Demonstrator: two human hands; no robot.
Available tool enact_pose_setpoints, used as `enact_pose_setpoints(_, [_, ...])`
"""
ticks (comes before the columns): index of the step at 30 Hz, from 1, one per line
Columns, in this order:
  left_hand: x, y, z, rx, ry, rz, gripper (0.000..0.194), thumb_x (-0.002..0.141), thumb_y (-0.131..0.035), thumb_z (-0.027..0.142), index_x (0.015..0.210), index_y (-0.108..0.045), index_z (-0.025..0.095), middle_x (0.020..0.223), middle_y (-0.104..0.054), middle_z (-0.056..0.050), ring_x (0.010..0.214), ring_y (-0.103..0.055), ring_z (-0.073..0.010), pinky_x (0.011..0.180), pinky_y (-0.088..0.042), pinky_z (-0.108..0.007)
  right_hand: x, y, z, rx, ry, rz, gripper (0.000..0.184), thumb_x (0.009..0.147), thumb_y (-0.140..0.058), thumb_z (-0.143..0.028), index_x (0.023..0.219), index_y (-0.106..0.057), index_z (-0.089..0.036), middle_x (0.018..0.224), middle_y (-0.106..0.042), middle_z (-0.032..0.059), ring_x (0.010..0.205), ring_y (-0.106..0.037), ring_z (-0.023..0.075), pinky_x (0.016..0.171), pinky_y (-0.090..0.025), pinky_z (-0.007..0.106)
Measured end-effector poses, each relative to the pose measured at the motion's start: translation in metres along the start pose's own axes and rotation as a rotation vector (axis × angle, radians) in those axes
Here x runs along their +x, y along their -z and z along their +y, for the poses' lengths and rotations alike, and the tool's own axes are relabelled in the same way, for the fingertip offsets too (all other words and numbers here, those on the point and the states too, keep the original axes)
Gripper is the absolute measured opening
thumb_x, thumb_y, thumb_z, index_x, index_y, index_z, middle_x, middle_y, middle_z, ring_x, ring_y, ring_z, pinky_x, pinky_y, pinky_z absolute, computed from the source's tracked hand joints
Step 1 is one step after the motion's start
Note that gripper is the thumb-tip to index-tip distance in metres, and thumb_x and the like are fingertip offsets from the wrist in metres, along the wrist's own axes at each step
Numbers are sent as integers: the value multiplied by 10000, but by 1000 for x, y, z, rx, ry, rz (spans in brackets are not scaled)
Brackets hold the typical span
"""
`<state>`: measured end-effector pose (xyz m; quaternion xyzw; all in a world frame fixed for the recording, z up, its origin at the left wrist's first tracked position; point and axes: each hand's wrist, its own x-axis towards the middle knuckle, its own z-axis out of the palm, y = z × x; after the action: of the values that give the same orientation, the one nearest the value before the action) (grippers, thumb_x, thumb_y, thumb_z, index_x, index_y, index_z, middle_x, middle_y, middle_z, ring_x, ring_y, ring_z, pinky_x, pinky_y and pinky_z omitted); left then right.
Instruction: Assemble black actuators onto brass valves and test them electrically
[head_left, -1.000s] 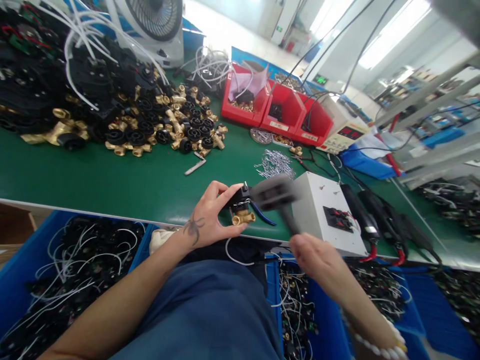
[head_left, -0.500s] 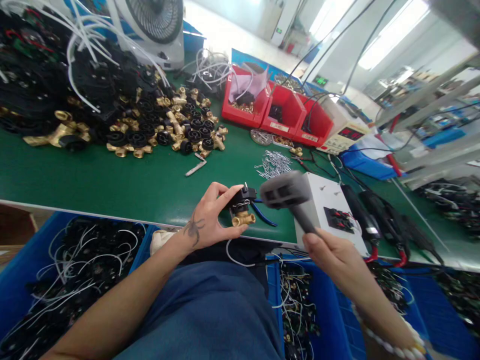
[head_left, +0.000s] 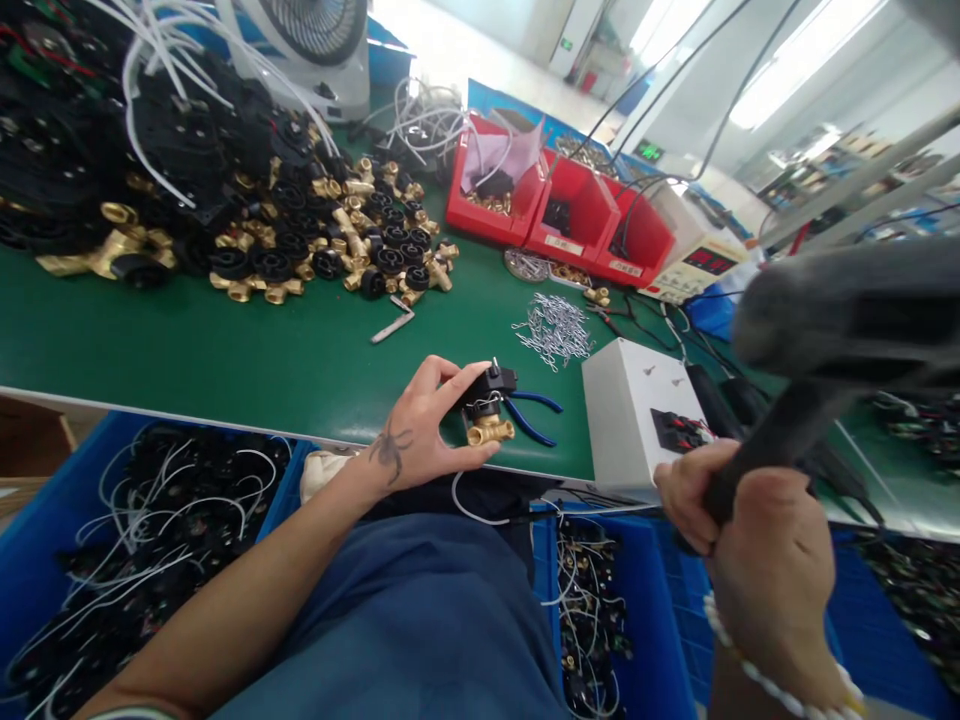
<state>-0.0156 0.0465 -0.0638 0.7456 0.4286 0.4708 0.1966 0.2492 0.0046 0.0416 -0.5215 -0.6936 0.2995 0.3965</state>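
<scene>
My left hand (head_left: 431,425) rests at the front of the green bench, its thumb and fingers around a brass valve fitting (head_left: 491,430) with a black plastic top (head_left: 495,380). A small metal pin stands up from that black top, and a wire clip sits at its neck. Beside the fitting lie pliers with blue handles (head_left: 534,436); their jaws are hidden. My right hand (head_left: 772,520) is closed round the dark handle of a hammer (head_left: 847,320), raised high at the right, near the camera. A heap of small metal clips (head_left: 555,330) lies beyond the fitting.
Brass fittings with black caps (head_left: 390,230) are piled at the back left. Red bins (head_left: 566,220) stand at the back. Right of the pliers is a white box (head_left: 622,410). A small metal tool (head_left: 392,327) lies mid-bench. Blue crates (head_left: 82,510) with wired parts sit below the edge.
The hammer in my right hand has swung up and to the right, away from the fitting and closer to the camera. My left hand stays on the fitting.
</scene>
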Motion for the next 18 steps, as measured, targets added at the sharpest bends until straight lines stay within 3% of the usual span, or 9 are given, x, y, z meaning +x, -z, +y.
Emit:
enact_pose_setpoints(2, [0, 0, 0, -2, 0, 3, 735, 779, -769, 380, 1429, -514, 150, 1101, -514, -81, 1008, -562, -225, 926, -561, -390, 0, -5, 1, 9, -11, -30, 553, 1028, -379, -647, 694, -474, -217, 469, -358, -59, 389, -304, 89, 385, -230, 226])
enact_pose_setpoints(5, [0, 0, 0, -22, 12, 7, 734, 772, -775, 359, 1423, -520, 135, 1088, -518, -82, 1004, -564, -227, 913, -566, -388, 4, -10, 0, -188, -135, -297, 592, 924, -577, -683, 611, -503, -186, 490, -427, -29, 425, -361, 84, 389, -220, 225])
enact_pose_setpoints(6, [1, 0, 0, -23, 15, 4, 735, 772, -777, 356, 1424, -518, 137, 1087, -518, -81, 1007, -564, -228, 914, -566, -389, 5, -8, -1, -223, -153, -329, 602, 911, -592, -689, 601, -509, -181, 495, -426, -25, 432, -361, 83, 392, -216, 226])
enact_pose_setpoints(8, [1, 0, 1, -12, 11, -5, 734, 779, -774, 361, 1430, -511, 146, 1096, -518, -82, 1018, -563, -230, 919, -564, -395, 3, -3, -3, -183, -154, -255, 606, 955, -518, -683, 609, -494, -186, 497, -392, -30, 433, -335, 81, 398, -218, 226])
enact_pose_setpoints(10, [1, 0, 1, 4, -2, -8, 733, 788, -768, 370, 1434, -505, 145, 1105, -517, -86, 1028, -561, -233, 925, -562, -402, 0, 0, -2, -8, -109, -74, 574, 1003, -459, -638, 640, -493, -195, 484, -351, -43, 417, -306, 82, 398, -222, 228])
enact_pose_setpoints(12, [1, 0, 1, 8, -4, -8, 735, 787, -770, 375, 1433, -503, 146, 1109, -517, -87, 1029, -562, -235, 922, -562, -405, -3, -3, 2, 110, -95, 6, 564, 1010, -440, -639, 657, -489, -202, 464, -327, -53, 401, -293, 84, 393, -218, 227])
enact_pose_setpoints(16, [1, -1, 1, -22, 24, 10, 722, 776, -782, 367, 1424, -511, 199, 1095, -523, -68, 1011, -566, -225, 900, -566, -391, -3, -19, 13, -76, -266, -300, 600, 911, -564, -701, 609, -483, -189, 504, -385, -34, 440, -327, 81, 398, -225, 222])
enact_pose_setpoints(18, [0, -1, 1, -38, 37, 20, 723, 767, -791, 359, 1418, -517, 204, 1087, -526, -62, 1002, -566, -218, 904, -565, -383, -2, -25, 15, -122, -295, -346, 551, 895, -610, -658, 632, -535, -179, 533, -401, -33, 463, -339, 81, 411, -242, 222])
